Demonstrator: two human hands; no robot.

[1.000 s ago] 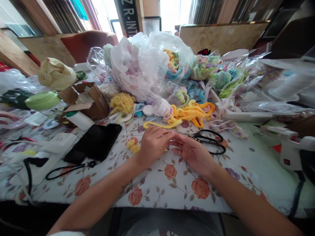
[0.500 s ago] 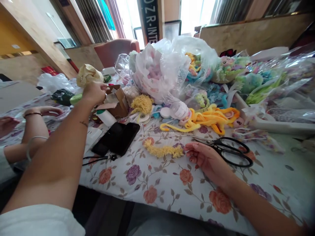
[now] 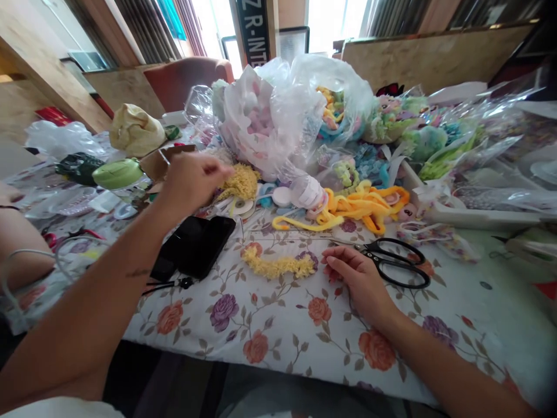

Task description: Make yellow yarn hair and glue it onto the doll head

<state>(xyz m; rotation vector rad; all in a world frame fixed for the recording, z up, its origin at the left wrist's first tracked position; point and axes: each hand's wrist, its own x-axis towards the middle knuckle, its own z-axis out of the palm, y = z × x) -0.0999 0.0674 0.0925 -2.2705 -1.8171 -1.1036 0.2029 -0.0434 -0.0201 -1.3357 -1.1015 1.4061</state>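
My left hand hovers over the brown cardboard box, its fingertips pinched together beside a fluffy yellow yarn bundle; anything between them is too small to make out. My right hand rests on the flowered tablecloth, thumb against curled fingers, and what they may hold is hidden. Just left of its fingertips lies a fuzzy pale-yellow yarn strip, slightly curved. Black-handled scissors lie open-handled behind that hand.
Two dark phones lie beneath my left forearm. Orange-yellow plush cords, a clear plastic jar and a white ribbon spool sit farther back. Bulging plastic bags of soft toys line the rear. Another person's arm is at the left.
My left hand has moved right and toward me, from near the beige bag to the front of the yellow yarn bundle. My right hand's fingers have curled in slightly. The view has shifted right.
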